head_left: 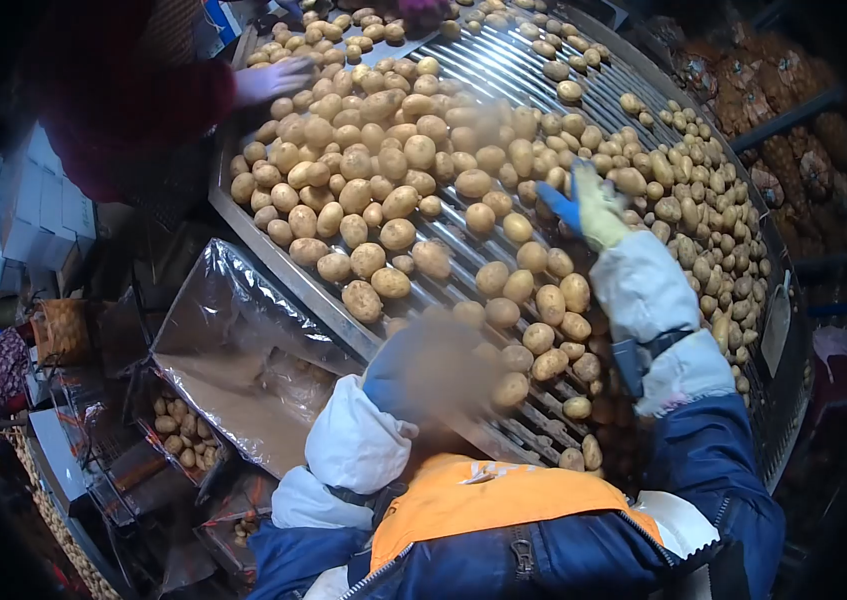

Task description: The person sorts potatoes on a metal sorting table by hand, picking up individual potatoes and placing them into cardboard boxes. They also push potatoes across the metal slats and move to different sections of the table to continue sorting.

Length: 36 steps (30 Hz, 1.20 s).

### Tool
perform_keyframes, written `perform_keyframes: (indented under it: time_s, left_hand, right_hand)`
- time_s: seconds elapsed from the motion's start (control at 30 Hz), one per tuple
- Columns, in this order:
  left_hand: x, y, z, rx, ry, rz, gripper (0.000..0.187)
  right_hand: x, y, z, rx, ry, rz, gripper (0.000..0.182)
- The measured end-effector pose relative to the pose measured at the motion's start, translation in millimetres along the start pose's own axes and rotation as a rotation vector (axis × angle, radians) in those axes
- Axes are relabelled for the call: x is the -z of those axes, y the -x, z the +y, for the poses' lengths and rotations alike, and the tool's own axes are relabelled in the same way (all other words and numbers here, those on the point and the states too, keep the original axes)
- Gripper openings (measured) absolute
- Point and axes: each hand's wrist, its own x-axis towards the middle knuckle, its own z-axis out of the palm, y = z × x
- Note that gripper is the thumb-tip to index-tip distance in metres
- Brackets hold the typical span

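Observation:
Many potatoes (383, 150) lie on a sorting table of metal rollers (488, 65). My right hand (593, 210), in a pale yellow and blue glove, reaches out over the rollers. Its fingers are apart and it touches or nearly touches the potatoes around it; nothing shows in its grasp. Close to the table's near edge is my left hand (393, 365) in a blue glove. A blurred spot covers its fingers, so what they hold, if anything, is hidden. Several loose potatoes (543, 338) lie between my two hands.
Another person's gloved hand (275, 80) rests at the table's left edge among potatoes. A plastic-lined chute (243, 350) slopes beside the metal rim (293, 285). Lower left are bagged potatoes (183, 430) and white boxes (38, 205). Full net sacks (793, 130) stand at the right.

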Motion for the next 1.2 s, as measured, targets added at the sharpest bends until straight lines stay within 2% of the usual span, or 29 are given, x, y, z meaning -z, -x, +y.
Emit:
perform_keyframes:
  time_s: [0.03,0.07,0.13,0.17,0.2,0.27,0.33,0.4,0.47,0.53,0.57,0.6,0.67,0.7,0.73,0.77,0.8,0.83,0.87,0.93,1.0,1.07,1.13,1.17,1.2]
  left_hand:
    - [1,1,0,-0.012,0.017,0.002,0.051]
    - [2,0,0,-0.015,0.017,0.005,0.051]
    - [9,-3,-2,0.055,0.097,-0.024,0.050]
    - [12,-3,-3,0.055,0.096,-0.025,0.050]
    - [15,-5,-5,0.065,0.128,-0.046,0.049]
    - [16,-6,-5,0.070,0.163,-0.072,0.049]
    - [12,-4,-1,0.063,0.113,-0.073,0.048]
    - [11,-4,0,0.070,0.119,-0.074,0.048]
    - [10,-6,0,0.095,0.119,-0.082,0.048]
    - [9,-5,-1,0.081,0.097,-0.097,0.049]
    - [7,-3,0,0.084,0.091,-0.102,0.049]
    - [2,-1,2,0.052,0.027,-0.082,0.049]
    - [-9,2,5,0.020,-0.034,-0.061,0.049]
    - [-16,3,8,0.015,0.002,-0.093,0.049]
    - [-23,3,10,0.008,0.036,-0.126,0.050]
    - [-30,1,14,-0.001,0.068,-0.160,0.050]
    - [-36,-1,16,-0.007,0.100,-0.196,0.050]
    - [-39,-4,17,-0.012,0.132,-0.233,0.051]
    - [-38,-5,16,-0.013,0.129,-0.237,0.051]
    - [-31,-4,15,-0.014,0.095,-0.208,0.051]
    - [-22,-5,15,-0.012,0.057,-0.186,0.052]
    - [-18,-5,11,-0.003,0.033,-0.158,0.052]
    - [-21,-9,16,0.021,0.042,-0.180,0.052]
    - [-23,-9,18,0.044,0.053,-0.200,0.052]
    - [-25,-9,20,0.042,0.054,-0.202,0.052]
  right_hand:
    - [30,46,-57,0.123,0.254,-0.001,0.089]
    - [25,41,-52,0.127,0.254,-0.002,0.089]
    - [18,43,-54,0.332,-0.593,-0.309,0.081]
    - [30,47,-44,0.336,-0.722,-0.398,0.070]
    - [47,70,-49,0.386,-0.758,-0.335,0.066]
    - [48,64,-14,0.354,-0.589,-0.216,0.072]
    - [37,95,4,0.362,-0.416,-0.141,0.070]
    - [26,144,-8,0.464,0.464,-0.099,0.068]
    - [29,193,-24,0.830,0.208,-0.122,0.067]
    - [20,215,-24,1.011,0.116,-0.310,0.064]
    - [22,224,-28,1.105,0.086,-0.251,0.055]
    - [25,221,-29,1.105,0.087,-0.244,0.055]
    - [33,205,-30,0.823,-0.287,-0.204,0.045]
    - [36,187,-30,0.770,-0.306,-0.065,0.036]
    - [51,175,-41,0.624,-0.373,-0.075,0.040]
    - [41,137,-25,0.755,-0.305,0.106,0.043]
    - [51,118,-36,0.521,-0.391,-0.024,0.053]
    - [42,86,-36,0.354,-0.294,-0.005,0.059]
    - [41,71,-47,0.355,-0.295,0.000,0.059]
    - [33,62,-89,0.503,0.307,0.010,0.062]
    - [24,90,-113,0.569,0.414,-0.076,0.061]
    - [-14,103,-75,0.922,0.499,0.182,0.052]
    - [-10,124,-62,0.950,0.144,-0.100,0.048]
    - [1,132,-54,1.090,0.107,-0.059,0.045]
    - [14,132,-53,1.092,0.110,-0.058,0.045]
